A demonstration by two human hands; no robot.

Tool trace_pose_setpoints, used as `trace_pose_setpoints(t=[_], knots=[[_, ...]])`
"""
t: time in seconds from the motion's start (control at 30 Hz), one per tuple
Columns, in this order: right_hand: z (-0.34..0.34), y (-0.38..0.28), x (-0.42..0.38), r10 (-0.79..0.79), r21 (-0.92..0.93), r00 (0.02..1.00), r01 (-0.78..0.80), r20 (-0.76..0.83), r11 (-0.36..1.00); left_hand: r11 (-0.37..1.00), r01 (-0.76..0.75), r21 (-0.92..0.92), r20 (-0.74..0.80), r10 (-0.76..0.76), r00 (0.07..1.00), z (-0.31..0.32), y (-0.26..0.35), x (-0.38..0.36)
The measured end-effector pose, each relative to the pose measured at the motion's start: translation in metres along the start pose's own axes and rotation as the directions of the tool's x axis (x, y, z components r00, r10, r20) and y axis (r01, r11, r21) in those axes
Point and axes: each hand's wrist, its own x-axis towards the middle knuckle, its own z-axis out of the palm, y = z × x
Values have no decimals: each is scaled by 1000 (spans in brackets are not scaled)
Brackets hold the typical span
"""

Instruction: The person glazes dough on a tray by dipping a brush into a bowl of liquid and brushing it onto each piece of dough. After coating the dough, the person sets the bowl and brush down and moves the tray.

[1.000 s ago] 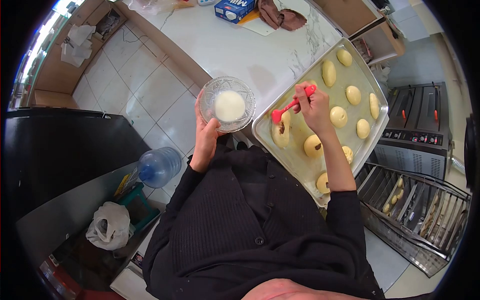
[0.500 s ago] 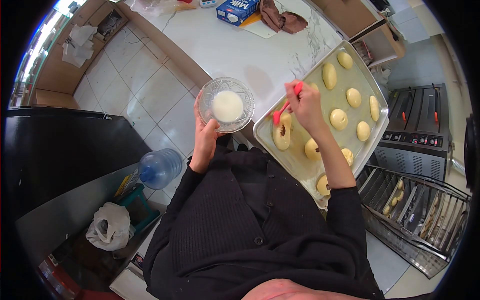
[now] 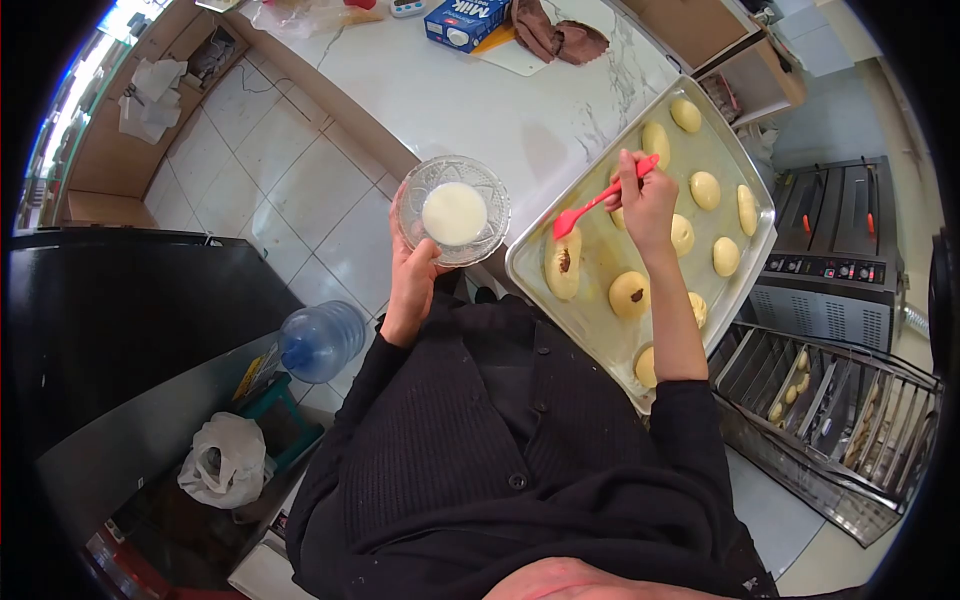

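Note:
My left hand [image 3: 412, 270] holds a cut-glass bowl [image 3: 453, 210] of white liquid from below, just left of the baking tray [image 3: 537, 244]. A red silicone brush [image 3: 590, 207] is gripped in my right hand [image 3: 645, 205], its head raised just above a long dough piece with dark filling [image 3: 563, 265] at the tray's near left. Several pale dough pieces [image 3: 706, 189] lie on the tray, some with dark filling showing. My right forearm crosses the tray and covers part of it.
The tray rests on a white marble counter [image 3: 470, 95] with a blue milk carton [image 3: 466, 20] and a brown cloth [image 3: 560, 35] at the back. An oven [image 3: 835, 265] and a wire rack [image 3: 840, 420] with more dough stand right. A water bottle [image 3: 320, 340] lies on the floor.
My right hand swung the brush over the long dough piece, then lifted and moved right, so the brush head sits a little higher. The bowl stayed put.

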Motion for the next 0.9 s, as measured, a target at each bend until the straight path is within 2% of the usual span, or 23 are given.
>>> trace_pose_setpoints(t=[0.07,0.17,0.27,0.37,0.47,0.53,0.63,0.73,0.83,0.9], knots=[[-2,5,-7,107,76,994,-106,-5,991,1000,3,-14,3,-3,1000,1,-1,2],[-20,21,-6,120,25,989,-118,-92,993,1000,0,24,22,-1,1000,0,-5,5],[-36,9,-4,15,21,963,-10,-270,1000,999,44,29,47,-45,998,9,-3,4],[-41,-21,-13,55,300,946,46,-318,953,998,63,0,107,-63,992,14,-10,6],[-27,-44,-29,41,462,962,92,-271,882,997,75,4,150,-75,986,18,-19,7],[-11,-47,-37,71,461,974,37,-216,887,996,81,30,170,-85,982,19,-25,8],[6,-34,-42,37,381,985,31,-169,924,993,82,80,190,-96,977,20,-31,9],[6,-18,-46,30,389,991,25,-134,921,990,100,101,194,-118,974,23,-30,7],[-10,-13,-47,138,479,966,-17,-219,877,988,105,109,200,-126,972,21,-32,9],[-27,-1,-46,173,518,932,19,-319,855,990,87,114,194,-108,975,18,-33,12]])
